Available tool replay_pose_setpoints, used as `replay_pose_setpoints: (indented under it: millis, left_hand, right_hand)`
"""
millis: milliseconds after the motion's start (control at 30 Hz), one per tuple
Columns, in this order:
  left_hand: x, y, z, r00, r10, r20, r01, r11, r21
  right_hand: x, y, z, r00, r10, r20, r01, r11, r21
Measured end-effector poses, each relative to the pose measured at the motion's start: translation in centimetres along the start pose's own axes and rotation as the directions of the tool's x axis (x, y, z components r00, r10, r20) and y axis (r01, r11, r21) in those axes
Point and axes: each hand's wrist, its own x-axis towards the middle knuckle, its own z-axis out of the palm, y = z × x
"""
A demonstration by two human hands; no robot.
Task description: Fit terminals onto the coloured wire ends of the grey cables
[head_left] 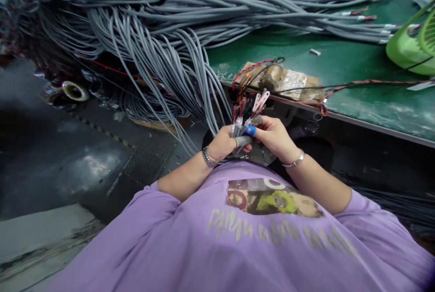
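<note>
My left hand is closed around a bunch of grey cable ends with stripped red wires sticking up. My right hand is closed too, its fingers pinching at the same bunch; a blue cap covers one fingertip and grey tape wraps another finger. Small pink tags stand up from the bunch just above my hands. The grey cables run from the bunch up and left into a large heap. Both wrists wear metal bracelets.
A green workbench lies ahead, heaped with grey cables. On it sit a taped cardboard pad with red and black wires and a green fan at right. Dark floor and a tape roll lie to the left.
</note>
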Motion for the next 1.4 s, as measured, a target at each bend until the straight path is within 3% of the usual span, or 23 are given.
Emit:
replay_pose_setpoints:
  millis: [167,400,633,833,967,1100,1400]
  left_hand:
    - [0.0,-0.2,0.3,0.985,0.035,-0.169,-0.057,0.990,-0.132]
    - [0.1,0.0,0.7,0.966,0.013,-0.257,-0.068,0.976,-0.206]
    - [0.1,-0.3,0.8,0.947,0.005,-0.322,-0.073,0.977,-0.201]
    - [-0.1,-0.9,0.4,0.941,0.131,-0.311,-0.149,0.988,-0.036]
    - [-0.4,-1.3,0.3,0.948,0.146,-0.284,-0.141,0.989,0.040]
    - [-0.6,-1.2,0.5,0.958,0.162,-0.237,-0.147,0.986,0.079]
    - [-0.7,-0.8,0.6,0.961,0.177,-0.214,-0.157,0.982,0.108]
  right_hand:
    - [-0.2,0.1,0.5,0.994,-0.055,-0.092,0.057,0.998,0.014]
    - [-0.4,0.7,0.6,0.977,-0.107,-0.183,0.103,0.994,-0.029]
    - [-1.0,0.7,0.8,0.983,-0.110,-0.150,0.105,0.994,-0.040]
    - [-1.3,0.9,-0.3,0.998,-0.062,-0.030,0.059,0.994,-0.088]
    - [-0.7,0.4,-1.0,0.999,0.041,-0.024,-0.042,0.998,-0.049]
    - [0.1,0.0,-0.7,0.999,0.029,-0.014,-0.029,0.999,-0.042]
    - [-0.2,0.9,0.4,0.990,-0.031,-0.139,0.036,0.999,0.036]
